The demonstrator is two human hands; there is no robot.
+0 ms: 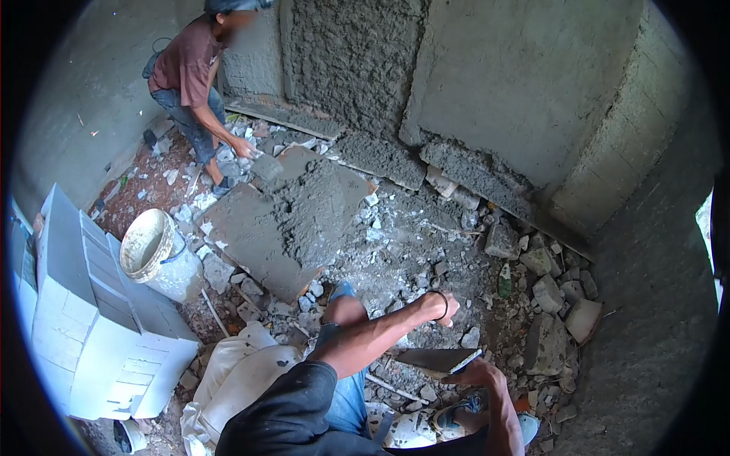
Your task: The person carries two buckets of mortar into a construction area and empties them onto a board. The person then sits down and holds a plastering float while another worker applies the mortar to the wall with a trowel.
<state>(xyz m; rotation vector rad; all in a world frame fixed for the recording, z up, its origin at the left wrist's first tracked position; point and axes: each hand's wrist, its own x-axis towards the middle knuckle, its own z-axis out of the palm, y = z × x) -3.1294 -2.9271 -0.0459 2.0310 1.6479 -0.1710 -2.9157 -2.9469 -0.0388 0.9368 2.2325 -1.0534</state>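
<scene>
My left hand (pixel 447 309), a dark band at its wrist, is closed in a fist above the rubble in front of me. Whatever its fingers may hold is hidden. Lower down, my right hand (pixel 477 372) grips a plastering float (pixel 437 359), a flat dark plate with a pale edge, tilted and seen nearly side-on. Its handle is hidden by the hand. Beyond my left arm, a heap of wet grey mortar (pixel 308 209) lies on a flat mixing board (pixel 247 243), apart from both hands.
Another person (pixel 186 91) bends at the board's far end, holding a flat tool (pixel 266 166) to the mortar. A white bucket (pixel 179 270), pale stacked blocks (pixel 114 327) and a white sack (pixel 239 368) stand left. Broken rubble (pixel 547 292) lines the partly plastered wall (pixel 525 83).
</scene>
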